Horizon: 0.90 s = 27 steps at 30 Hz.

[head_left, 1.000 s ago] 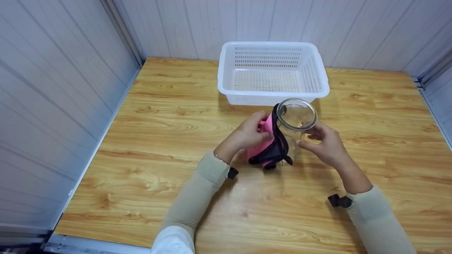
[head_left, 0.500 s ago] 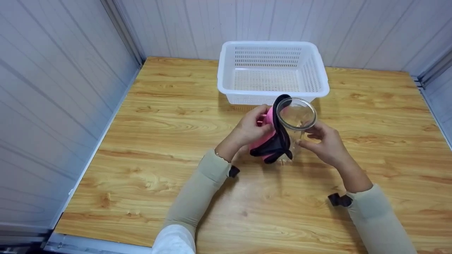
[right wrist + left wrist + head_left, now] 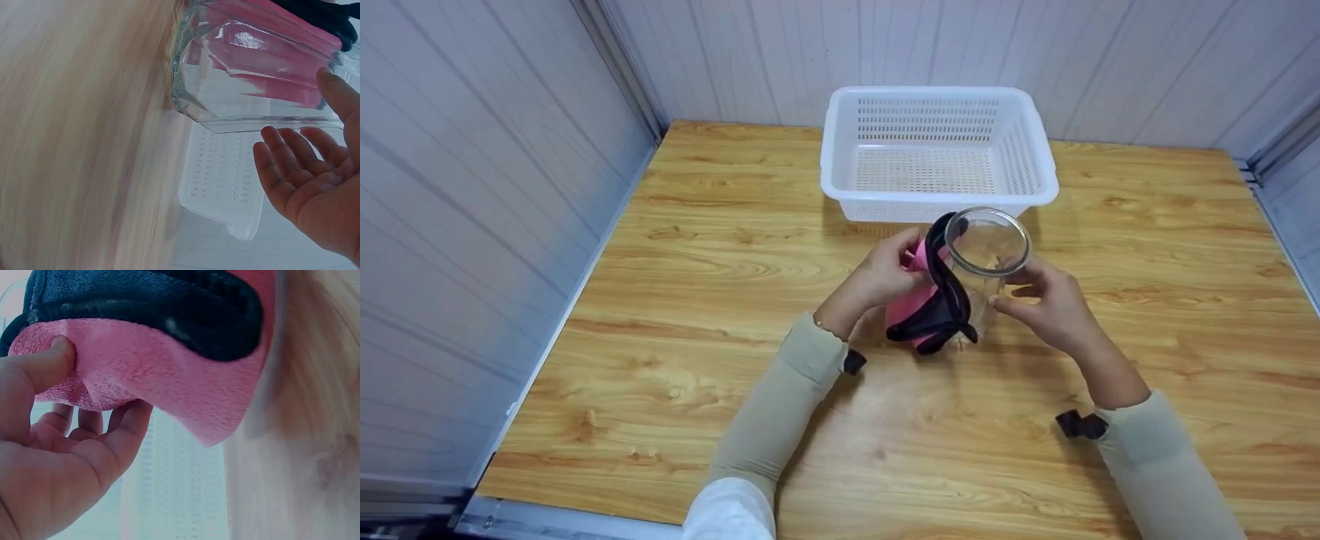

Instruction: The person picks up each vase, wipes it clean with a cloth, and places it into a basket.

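Observation:
A clear glass jar point(image 3: 984, 283) stands on the wooden table with its round mouth upward. My right hand point(image 3: 1054, 306) holds it from the right, thumb at the near side and fingers behind. Against its left side lies a fluffy pink cloth point(image 3: 909, 306) with a black edging and a dark patch. My left hand point(image 3: 883, 271) pinches this cloth between thumb and fingers. In the left wrist view the pinched cloth point(image 3: 169, 382) hangs in a fold. Pink shows through the jar's faceted glass point(image 3: 225, 73) in the right wrist view.
Just behind the jar sits a white perforated plastic basket point(image 3: 937, 200) near the back wall. Pale panels point(image 3: 735, 60) enclose the wood-grain table point(image 3: 697, 300) at the back and sides.
My left hand with the cloth rose a little along the jar's side, then came back down and slightly left. The jar and my right hand have stayed nearly still.

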{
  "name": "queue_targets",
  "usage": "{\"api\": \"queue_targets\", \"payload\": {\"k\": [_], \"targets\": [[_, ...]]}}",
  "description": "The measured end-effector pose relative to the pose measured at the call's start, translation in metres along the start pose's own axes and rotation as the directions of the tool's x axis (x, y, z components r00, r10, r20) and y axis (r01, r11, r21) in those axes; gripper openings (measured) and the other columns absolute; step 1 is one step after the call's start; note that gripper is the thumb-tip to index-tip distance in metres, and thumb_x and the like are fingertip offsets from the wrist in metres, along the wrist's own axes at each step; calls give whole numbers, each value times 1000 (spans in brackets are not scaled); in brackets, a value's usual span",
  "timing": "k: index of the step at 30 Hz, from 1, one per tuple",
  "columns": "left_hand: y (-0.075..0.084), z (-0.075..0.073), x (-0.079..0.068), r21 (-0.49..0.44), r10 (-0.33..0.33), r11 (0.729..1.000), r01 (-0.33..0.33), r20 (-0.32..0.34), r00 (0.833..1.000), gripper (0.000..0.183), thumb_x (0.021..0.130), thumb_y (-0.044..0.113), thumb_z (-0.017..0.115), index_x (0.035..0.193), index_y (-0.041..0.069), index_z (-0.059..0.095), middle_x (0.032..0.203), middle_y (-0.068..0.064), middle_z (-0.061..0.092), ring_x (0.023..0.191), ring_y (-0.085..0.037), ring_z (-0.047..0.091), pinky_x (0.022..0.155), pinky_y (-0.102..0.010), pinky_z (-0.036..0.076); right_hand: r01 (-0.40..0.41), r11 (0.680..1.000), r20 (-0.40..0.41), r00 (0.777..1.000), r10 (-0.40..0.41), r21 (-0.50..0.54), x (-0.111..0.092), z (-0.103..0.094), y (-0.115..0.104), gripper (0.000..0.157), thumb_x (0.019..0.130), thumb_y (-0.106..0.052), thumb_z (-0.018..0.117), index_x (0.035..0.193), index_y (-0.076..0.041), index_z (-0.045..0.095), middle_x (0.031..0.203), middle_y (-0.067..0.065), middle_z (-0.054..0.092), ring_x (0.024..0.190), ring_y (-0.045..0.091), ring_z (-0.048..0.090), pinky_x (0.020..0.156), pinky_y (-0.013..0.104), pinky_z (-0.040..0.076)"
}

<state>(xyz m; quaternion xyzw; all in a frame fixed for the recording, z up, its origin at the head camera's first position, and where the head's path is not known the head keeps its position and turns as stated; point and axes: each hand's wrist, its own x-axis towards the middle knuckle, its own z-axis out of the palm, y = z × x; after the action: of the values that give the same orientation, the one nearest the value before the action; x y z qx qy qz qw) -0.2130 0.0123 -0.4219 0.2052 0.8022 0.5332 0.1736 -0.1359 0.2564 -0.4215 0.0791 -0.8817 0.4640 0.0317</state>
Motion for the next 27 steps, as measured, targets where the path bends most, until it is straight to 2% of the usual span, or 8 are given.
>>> {"api": "queue_targets", "payload": {"k": [8,14,20,24,27], "targets": [[-18,3,2,73,-57,996,55,15,998,19,80,-5,61,90,8,51,91,-4,58,88,-15,57,69,-20,46,-1,1000,-12,1000,2,10,1,1,4,42,80,-10,77,117,1,61,104,22,68,90,-8,58,78,13,50],[-21,3,1,70,-96,993,95,12,995,22,79,-5,64,85,10,49,90,-4,56,87,-16,57,67,-22,46,-7,1000,-1,1000,7,13,2,1,3,41,80,-10,77,116,1,61,106,21,68,91,-8,58,78,14,51],[-21,4,-1,70,-86,994,85,10,996,22,81,2,69,86,11,49,90,-2,56,89,-15,57,71,-24,46,-4,1000,0,1000,4,14,1,1,3,41,80,-9,77,117,1,61,105,21,68,91,-7,58,78,13,51],[-21,3,-3,65,-80,995,79,13,997,23,82,4,70,92,11,52,94,-2,57,94,-16,59,77,-26,48,-7,1000,-4,1000,7,26,2,1,3,41,79,-7,77,116,1,61,105,21,67,91,-6,58,78,14,51],[-19,3,-2,65,-76,995,75,8,997,25,84,5,69,104,13,57,103,-3,61,100,-17,61,84,-29,51,-9,1000,2,1000,9,20,1,0,2,42,80,-10,77,117,-1,61,106,17,67,92,-5,59,79,17,53]]}}
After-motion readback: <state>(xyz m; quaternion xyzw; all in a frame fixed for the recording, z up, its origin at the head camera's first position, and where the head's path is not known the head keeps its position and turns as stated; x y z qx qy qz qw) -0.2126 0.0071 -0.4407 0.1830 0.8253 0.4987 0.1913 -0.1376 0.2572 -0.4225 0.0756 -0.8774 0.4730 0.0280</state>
